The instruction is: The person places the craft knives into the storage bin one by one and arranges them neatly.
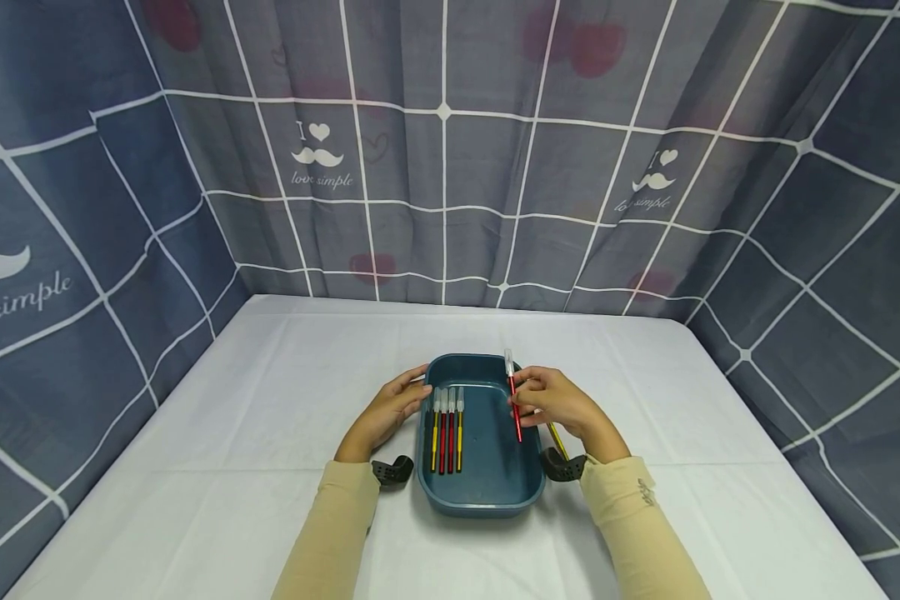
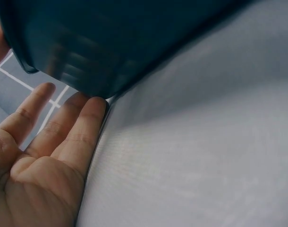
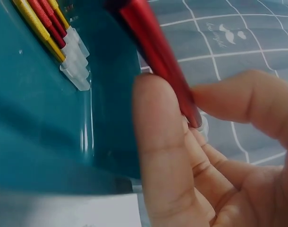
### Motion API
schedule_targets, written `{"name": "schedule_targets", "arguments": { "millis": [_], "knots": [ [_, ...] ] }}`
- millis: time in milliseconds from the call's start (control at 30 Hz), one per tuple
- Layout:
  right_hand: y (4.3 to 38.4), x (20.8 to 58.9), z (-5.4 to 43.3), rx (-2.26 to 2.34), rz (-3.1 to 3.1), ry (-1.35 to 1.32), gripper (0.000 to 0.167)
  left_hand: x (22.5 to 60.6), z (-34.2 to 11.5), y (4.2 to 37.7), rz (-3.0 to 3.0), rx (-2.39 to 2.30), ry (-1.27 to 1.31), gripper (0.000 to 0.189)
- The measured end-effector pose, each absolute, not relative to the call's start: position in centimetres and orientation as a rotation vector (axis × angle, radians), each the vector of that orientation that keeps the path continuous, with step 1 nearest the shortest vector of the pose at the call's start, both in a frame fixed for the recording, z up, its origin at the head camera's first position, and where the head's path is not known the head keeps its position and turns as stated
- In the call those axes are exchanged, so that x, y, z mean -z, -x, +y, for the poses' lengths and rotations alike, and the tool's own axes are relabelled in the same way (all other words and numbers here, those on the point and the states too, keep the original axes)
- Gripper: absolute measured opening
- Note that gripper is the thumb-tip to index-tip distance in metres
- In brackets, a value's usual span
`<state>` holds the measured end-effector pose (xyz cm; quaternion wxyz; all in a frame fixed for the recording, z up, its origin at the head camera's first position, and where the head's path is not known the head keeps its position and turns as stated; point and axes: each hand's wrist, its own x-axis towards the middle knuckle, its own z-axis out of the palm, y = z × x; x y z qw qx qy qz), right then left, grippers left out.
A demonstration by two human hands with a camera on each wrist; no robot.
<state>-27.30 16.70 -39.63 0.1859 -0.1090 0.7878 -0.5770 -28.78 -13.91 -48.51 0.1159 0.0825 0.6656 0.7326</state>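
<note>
A blue-green plastic tray stands on the white table. My left hand rests against its left side, fingers fairly straight; in the left wrist view the fingertips touch the outer wall. My right hand pinches a red craft knife between thumb and fingers over the tray's right side, its clear cap pointing away. In the right wrist view the red handle passes between thumb and fingers. Several capped craft knives, red and yellow, lie side by side in the tray's left half.
A yellow craft knife lies outside the tray to its right, partly behind the right hand and wrist mount. White cloth covers the table. Grey-blue checked curtains enclose the back and both sides.
</note>
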Motion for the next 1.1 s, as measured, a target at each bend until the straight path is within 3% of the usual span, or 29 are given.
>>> {"name": "schedule_targets", "arguments": {
  "millis": [633,1100],
  "knots": [
    [28.1,39.6,13.9,1.565,2.136,0.276,0.048,48.6,-14.1,28.8,1.947,-2.14,-0.28,0.066],
    [28.6,40.1,12.0,1.479,2.154,0.187,0.029,48.4,-14.0,28.7,1.93,-2.159,-0.285,0.064]
  ]
}}
